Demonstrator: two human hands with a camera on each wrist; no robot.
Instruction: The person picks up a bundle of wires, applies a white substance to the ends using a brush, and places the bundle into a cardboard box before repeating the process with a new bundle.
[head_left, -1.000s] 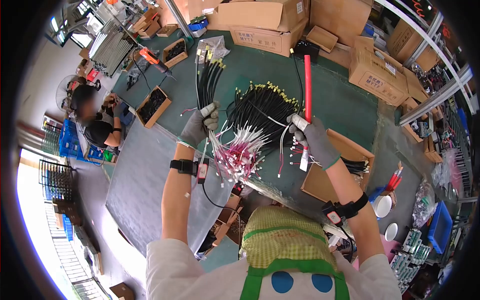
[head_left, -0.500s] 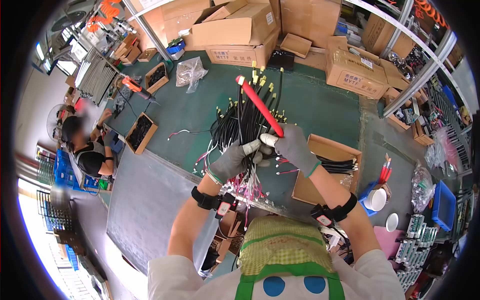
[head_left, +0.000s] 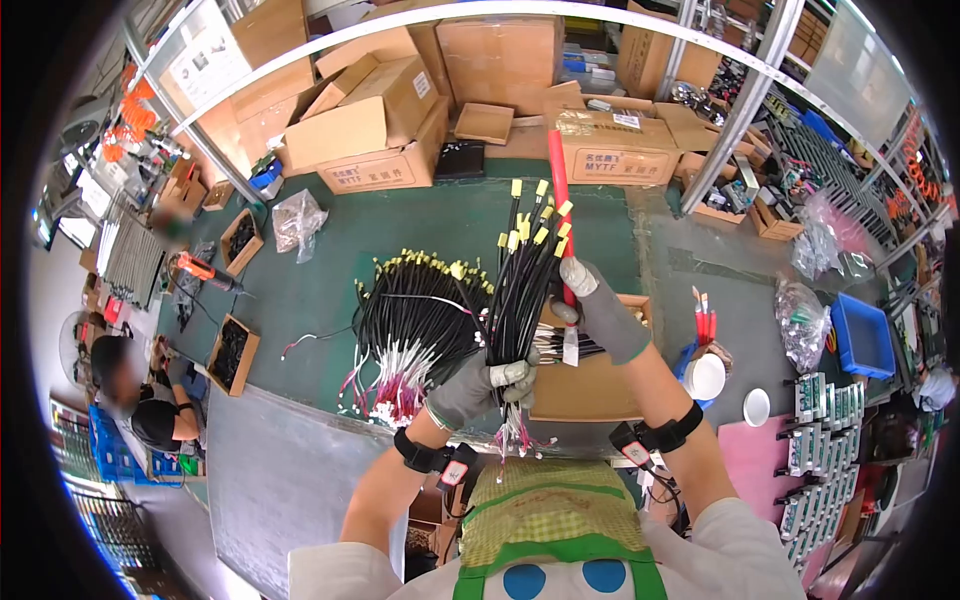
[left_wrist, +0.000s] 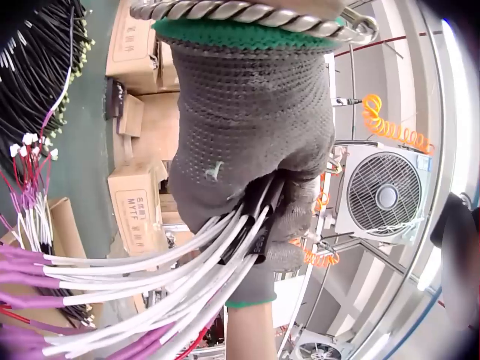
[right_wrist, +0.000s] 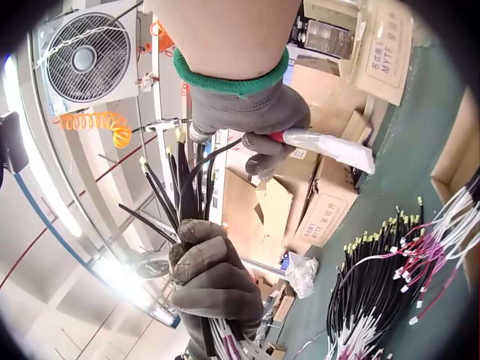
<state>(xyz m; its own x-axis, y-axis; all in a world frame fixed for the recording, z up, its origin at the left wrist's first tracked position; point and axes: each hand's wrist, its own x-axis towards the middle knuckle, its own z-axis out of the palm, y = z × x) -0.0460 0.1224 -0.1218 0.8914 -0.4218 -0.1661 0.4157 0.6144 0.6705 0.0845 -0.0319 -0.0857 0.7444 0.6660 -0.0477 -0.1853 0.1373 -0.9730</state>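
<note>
The left hand (head_left: 475, 393), near the middle of the head view, is closed firmly, its fingers curled round a bundle of black cables (head_left: 512, 290); the bundle stands up from the fist, its yellow-tipped ends spreading above, while white, purple and red wires hang out below; the right hand (head_left: 608, 318), just to the right of the bundle, is curled round a red stick (head_left: 558, 165) that rises past its thumb toward the upper middle of the frame; the stick's flat white end (right_wrist: 334, 148) pokes out on the other side of the fist; in the right wrist view one black cable arcs from the bundle to the right hand's fingers, though whether they pinch it I cannot tell.

A fanned pile of cables (head_left: 420, 315) lies left of the bundle on the green tabletop (head_left: 310, 285); a shallow cardboard tray (head_left: 585, 395) with more black cables lies below the right hand, partly behind it; both hands wear grey knitted gloves (left_wrist: 240, 127), dotted in texture and cuffed in green; the cables look smooth and round, the stick straight and slim; brown cardboard boxes (head_left: 375, 168) stand along the top of the frame.
</note>
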